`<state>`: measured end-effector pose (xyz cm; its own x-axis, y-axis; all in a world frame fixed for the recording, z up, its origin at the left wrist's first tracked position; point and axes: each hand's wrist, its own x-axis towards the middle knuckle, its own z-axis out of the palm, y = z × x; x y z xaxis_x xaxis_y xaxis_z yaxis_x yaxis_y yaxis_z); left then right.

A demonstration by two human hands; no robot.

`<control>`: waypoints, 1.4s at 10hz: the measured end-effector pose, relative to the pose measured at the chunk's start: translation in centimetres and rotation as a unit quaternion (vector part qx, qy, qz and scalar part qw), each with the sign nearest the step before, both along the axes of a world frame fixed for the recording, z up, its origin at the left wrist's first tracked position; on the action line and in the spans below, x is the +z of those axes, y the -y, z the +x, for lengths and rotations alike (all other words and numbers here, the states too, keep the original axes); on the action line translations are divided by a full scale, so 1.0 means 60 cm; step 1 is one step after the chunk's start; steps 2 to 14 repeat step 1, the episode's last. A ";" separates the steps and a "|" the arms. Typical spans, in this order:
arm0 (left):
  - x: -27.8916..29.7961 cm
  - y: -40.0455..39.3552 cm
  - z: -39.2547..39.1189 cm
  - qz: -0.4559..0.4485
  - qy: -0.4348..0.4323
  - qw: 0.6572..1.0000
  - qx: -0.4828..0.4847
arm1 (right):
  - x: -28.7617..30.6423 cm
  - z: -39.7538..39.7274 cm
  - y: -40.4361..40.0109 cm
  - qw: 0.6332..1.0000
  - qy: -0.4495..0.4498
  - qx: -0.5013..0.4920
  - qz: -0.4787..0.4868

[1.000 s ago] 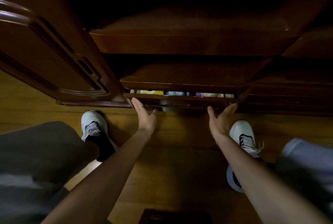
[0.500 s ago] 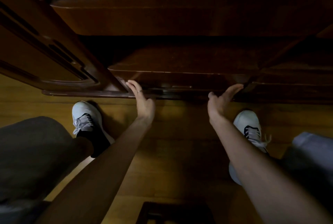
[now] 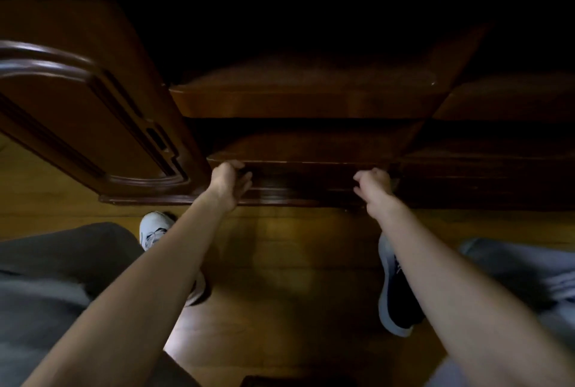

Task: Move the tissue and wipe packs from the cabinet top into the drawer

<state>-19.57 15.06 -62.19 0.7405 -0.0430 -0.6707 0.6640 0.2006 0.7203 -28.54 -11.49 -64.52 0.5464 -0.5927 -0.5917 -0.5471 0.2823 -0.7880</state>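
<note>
The dark wooden drawer (image 3: 306, 179) at the bottom of the cabinet is pushed in flush, and no tissue or wipe packs show. My left hand (image 3: 229, 182) is at the drawer front's left end, fingers loosely bent against the wood and thumb out, holding nothing. At the right end, my right hand (image 3: 373, 183) hangs just in front of the drawer with its fingers loosely curled and nothing in them.
An open cabinet door (image 3: 93, 125) swings out at the left. Wooden shelves (image 3: 305, 100) sit above the drawer. My white shoes (image 3: 154, 231) (image 3: 393, 309) stand on the wood floor (image 3: 280, 262). A dark object (image 3: 295, 382) lies at the bottom edge.
The drawer, open a crack with colourful packs showing a second ago, has been pushed fully in by both palms. My fingers have since curled loosely and the view has tilted up.
</note>
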 end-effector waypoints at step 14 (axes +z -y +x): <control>0.040 -0.023 -0.031 0.104 0.031 0.989 -0.103 | 0.068 -0.038 0.003 0.998 0.018 0.049 -0.037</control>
